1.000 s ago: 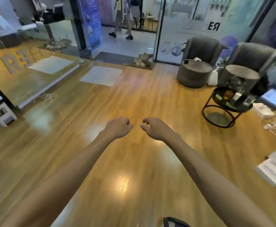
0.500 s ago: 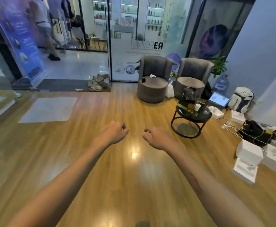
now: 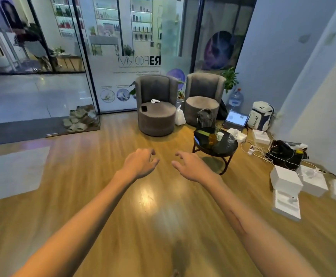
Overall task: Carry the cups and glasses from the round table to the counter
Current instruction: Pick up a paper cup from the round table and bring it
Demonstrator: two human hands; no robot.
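Left hand (image 3: 140, 162): centre of the frame, arm stretched forward over the wooden floor (image 3: 103, 176); fingers loosely curled, holding nothing. Right hand (image 3: 191, 166): just right of centre, near the left hand but apart from it; fingers relaxed and slightly spread, holding nothing.

Round table (image 3: 226, 149): dark top on a black frame, right of centre in the frame, beyond and to the right of the right hand, well apart from both hands. On its top: amber glass (image 3: 212, 138), upright; white paper cup (image 3: 219, 136), upright, just beside the amber glass on its right; clear glass (image 3: 231, 138) toward the right edge of the top; a further clear glass behind the paper cup, too blurred to tell more.

Grey armchairs, two: left one (image 3: 156, 104) upper centre, a phone (image 3: 144, 108) and a small white object on its seat; right one (image 3: 204, 96) beside it, behind the table. Laptop (image 3: 236, 119): open on the floor, right of the table. White backpack (image 3: 262, 116): against the wall, upper right. White boxes (image 3: 286, 180): stacked on the floor, right edge. Sandals (image 3: 77, 120): piled by the glass door, left of centre.
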